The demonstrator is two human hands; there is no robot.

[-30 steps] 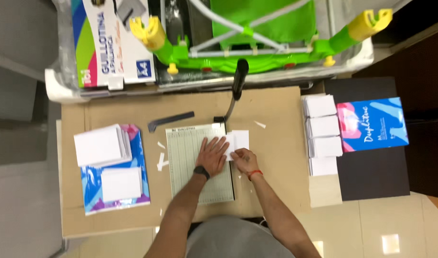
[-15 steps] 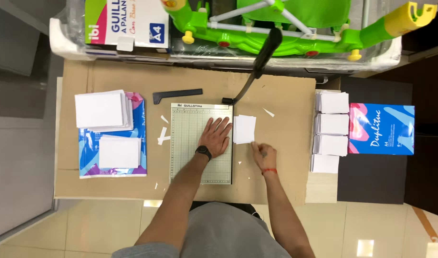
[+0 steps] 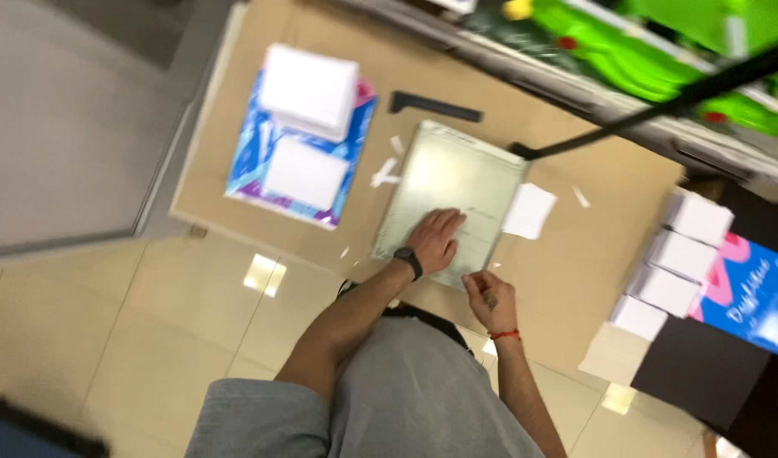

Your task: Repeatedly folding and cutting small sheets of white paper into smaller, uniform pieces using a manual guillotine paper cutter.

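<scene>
Left hand (image 3: 435,239): flat, palm down, fingers spread apart on the near part of the paper cutter board, gripping nothing; dark watch on the wrist.
Right hand (image 3: 488,298): at the near right corner of the board, fingers curled in together; too blurred to tell whether anything is pinched between them; red band on the wrist.
Paper cutter (image 3: 451,197): pale green gridded board, lying tilted on the table, middle of the scene.
Cutter arm (image 3: 660,106): long black lever, raised, running from the board's far right corner up to the right.
Cut sheet (image 3: 529,210): small white rectangle, just beside the board's right edge, apart from both hands.
Black strip (image 3: 434,105): beyond the board, far left of it.
Paper scraps (image 3: 384,175): small white offcuts just left of the board.
Blue wrapper (image 3: 262,159): flat on the table at left, bearing 2 white paper stacks (image 3: 310,88).
White stacks at right (image 3: 680,255): 4 in a row, near the table's right edge.
Table (image 3: 236,110): light brown top.
</scene>
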